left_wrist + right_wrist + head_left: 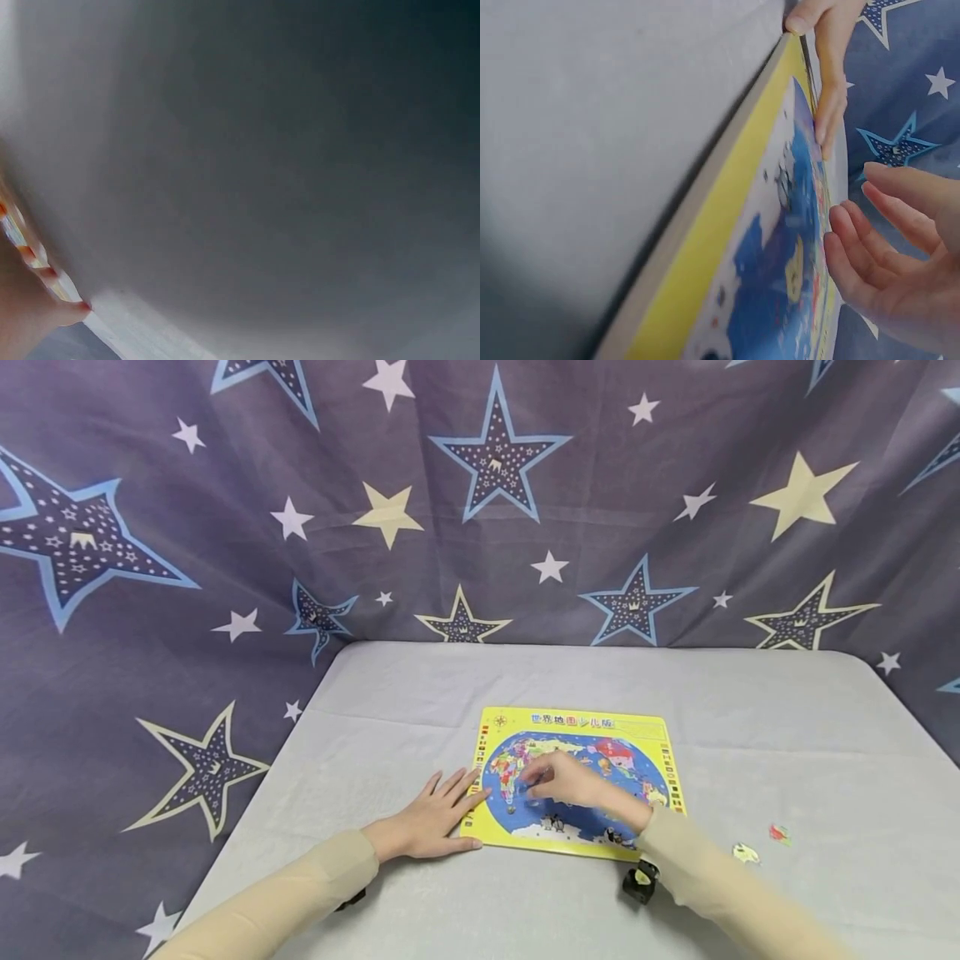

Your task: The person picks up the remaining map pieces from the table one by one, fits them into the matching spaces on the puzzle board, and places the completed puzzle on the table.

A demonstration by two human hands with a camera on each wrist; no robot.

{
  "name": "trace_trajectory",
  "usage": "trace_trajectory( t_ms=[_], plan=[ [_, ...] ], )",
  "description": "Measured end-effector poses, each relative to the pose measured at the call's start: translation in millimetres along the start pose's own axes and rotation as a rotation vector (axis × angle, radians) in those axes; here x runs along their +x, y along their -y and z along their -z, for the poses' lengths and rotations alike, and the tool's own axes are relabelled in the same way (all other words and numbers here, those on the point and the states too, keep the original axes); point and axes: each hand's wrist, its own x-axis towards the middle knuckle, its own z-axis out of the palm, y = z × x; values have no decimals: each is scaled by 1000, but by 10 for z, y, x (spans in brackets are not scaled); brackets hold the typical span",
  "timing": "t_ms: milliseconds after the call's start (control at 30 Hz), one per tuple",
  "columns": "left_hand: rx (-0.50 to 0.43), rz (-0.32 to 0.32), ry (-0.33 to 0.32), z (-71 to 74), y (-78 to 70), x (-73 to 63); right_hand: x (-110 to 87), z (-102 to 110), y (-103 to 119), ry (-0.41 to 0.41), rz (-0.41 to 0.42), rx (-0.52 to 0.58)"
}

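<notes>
A: Position of the board (495, 837)?

B: Flat on the table (397, 693), partly covered from the left and from above.

A: Left hand (433, 816)?

B: Resting at the board's left edge. Fingers straight and spread, tips on the rim, thumb by the near left corner. Wide spread likely for bracing against sliding.

A: Right hand (567, 779)?

B: Over the board's blue middle, fingers bent. Grip impossible to tell; nothing visible between thumb and forefinger. Bend probably for small, fine work.

A: Off the board?

B: To the right, well apart: pale piece (746, 853), then red piece (780, 834) farther out. Perhaps parked there for easy right-side reach.
</notes>
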Motion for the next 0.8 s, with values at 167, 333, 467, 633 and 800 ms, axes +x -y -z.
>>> trace_trajectory(
  t_ms=[167,333,467,633,800],
  plan=[
    [0,1,-8,-2,4,-1,-106,88,21,21,-24,-1],
    [1,1,-7,-7,6,2,-189,142,13,20,-27,-30],
    [-4,5,-4,-6,4,3,-254,189,6,16,-33,-44],
    [-10,10,1,5,-7,4,-345,275,1,28,-11,-33],
    [-13,13,4,20,-18,4,-455,380,11,24,-30,-36]
  ],
)
